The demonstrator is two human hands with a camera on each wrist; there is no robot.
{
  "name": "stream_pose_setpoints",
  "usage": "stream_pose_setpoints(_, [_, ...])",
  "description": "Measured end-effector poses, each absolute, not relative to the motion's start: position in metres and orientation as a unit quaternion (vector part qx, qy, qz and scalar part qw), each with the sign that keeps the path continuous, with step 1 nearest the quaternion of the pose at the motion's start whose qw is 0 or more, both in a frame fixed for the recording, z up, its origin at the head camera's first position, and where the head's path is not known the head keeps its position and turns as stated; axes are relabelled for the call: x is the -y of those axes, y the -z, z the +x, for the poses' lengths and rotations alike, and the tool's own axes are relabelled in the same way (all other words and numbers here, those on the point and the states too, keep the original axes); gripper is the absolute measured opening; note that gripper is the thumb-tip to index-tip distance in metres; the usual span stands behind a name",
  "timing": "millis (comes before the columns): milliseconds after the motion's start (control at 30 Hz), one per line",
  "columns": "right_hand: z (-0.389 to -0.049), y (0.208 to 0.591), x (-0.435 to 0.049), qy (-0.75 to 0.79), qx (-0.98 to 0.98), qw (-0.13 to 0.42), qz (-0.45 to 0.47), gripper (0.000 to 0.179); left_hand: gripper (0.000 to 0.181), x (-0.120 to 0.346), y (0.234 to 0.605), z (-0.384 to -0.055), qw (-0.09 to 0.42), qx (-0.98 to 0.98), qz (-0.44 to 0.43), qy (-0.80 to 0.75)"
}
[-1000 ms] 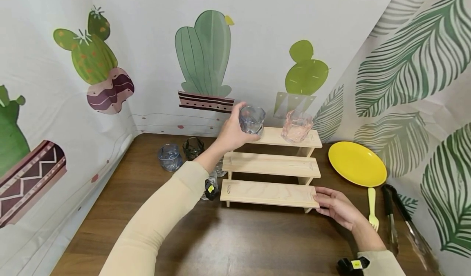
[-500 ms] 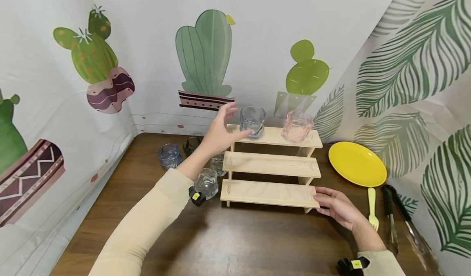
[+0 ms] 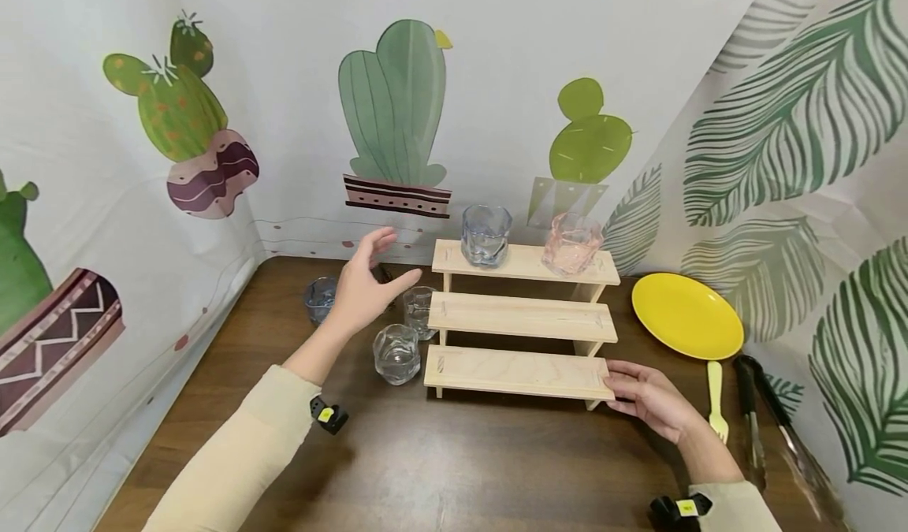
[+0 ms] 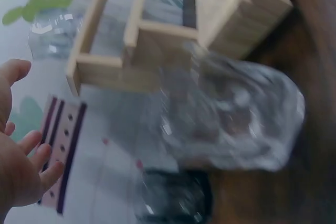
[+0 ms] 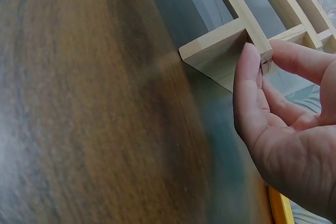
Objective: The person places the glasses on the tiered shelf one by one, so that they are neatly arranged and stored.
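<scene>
My left hand [image 3: 360,294] is empty, its thumb and fingers spread apart, over the group of glasses left of a three-step wooden rack [image 3: 521,370]. A dark glass [image 4: 176,198] is mostly behind this hand in the head view. Around it stand a blue glass [image 3: 319,299], a clear glass [image 3: 397,355] and another clear glass [image 3: 417,313]. On the rack's top step are a pale blue glass [image 3: 485,237] and a pink glass [image 3: 573,244]. My right hand [image 3: 651,399] pinches the right end of the lowest step between thumb and fingers, clearly seen in the right wrist view.
To the rack's right, a yellow plate [image 3: 688,317] lies near the back. In front of it are a pale yellow fork [image 3: 716,394] and black-handled metal tongs [image 3: 773,402]. A printed curtain [image 3: 298,122] hangs behind and beside the brown table [image 3: 454,469].
My left hand has let go of the pale blue glass on the top step and moved left and down toward the other glasses. The right hand keeps its place on the rack.
</scene>
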State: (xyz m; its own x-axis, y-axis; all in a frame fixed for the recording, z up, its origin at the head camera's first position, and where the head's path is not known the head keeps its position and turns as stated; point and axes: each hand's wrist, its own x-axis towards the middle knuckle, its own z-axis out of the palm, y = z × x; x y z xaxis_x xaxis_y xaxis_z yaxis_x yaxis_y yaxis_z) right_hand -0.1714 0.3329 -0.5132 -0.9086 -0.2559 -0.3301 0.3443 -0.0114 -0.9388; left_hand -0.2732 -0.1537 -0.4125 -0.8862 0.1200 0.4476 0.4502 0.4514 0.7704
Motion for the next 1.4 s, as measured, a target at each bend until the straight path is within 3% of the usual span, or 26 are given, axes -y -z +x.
stream_pose_setpoints(367, [-0.172, 0.513, -0.333, 0.712, -0.666, 0.221, 0.03, 0.071, 0.08, 0.232, 0.462, -0.27, 0.211, 0.869, -0.055, 0.443])
stream_pose_setpoints(533, [-0.171, 0.514, -0.333, 0.714, -0.665, 0.215, 0.029, 0.07, 0.094, 0.251, 0.483, -0.271, 0.214, 0.869, -0.022, 0.446])
stream_pose_setpoints(800, [-0.171, 0.513, -0.333, 0.72, -0.66, 0.213, 0.029, 0.068, 0.116, 0.267, 0.508, -0.274, 0.145, 0.876, 0.022, 0.46])
stream_pose_setpoints(1400, [-0.171, 0.516, -0.332, 0.716, -0.664, 0.211, 0.032, 0.07, 0.106, 0.273, 0.524, -0.284, 0.101, 0.89, 0.04, 0.442])
